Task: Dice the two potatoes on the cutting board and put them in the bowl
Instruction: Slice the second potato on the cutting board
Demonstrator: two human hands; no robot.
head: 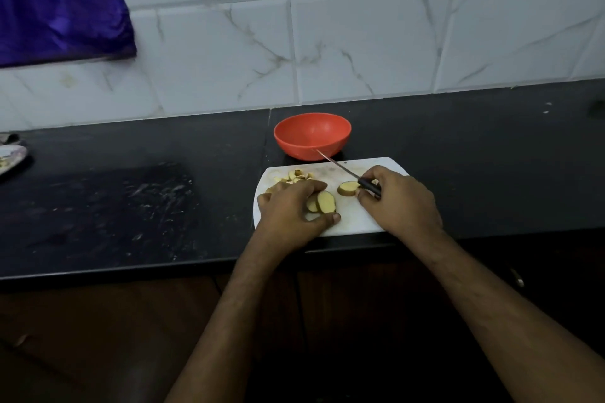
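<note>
Left hand [291, 209] curled around potato slices [322, 202] on cutting board [357, 219], right hand [397, 203] gripping knife [347, 172] beside it.

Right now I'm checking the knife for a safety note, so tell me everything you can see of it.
The knife is small, with a thin, pale, narrow blade and a dark handle that looks like plastic. The right hand grips the handle, hiding its end. The blade slants up and left over the white cutting board, its tip in front of the orange bowl. A potato slice lies beside the handle; whether the blade touches anything is unclear.
</note>
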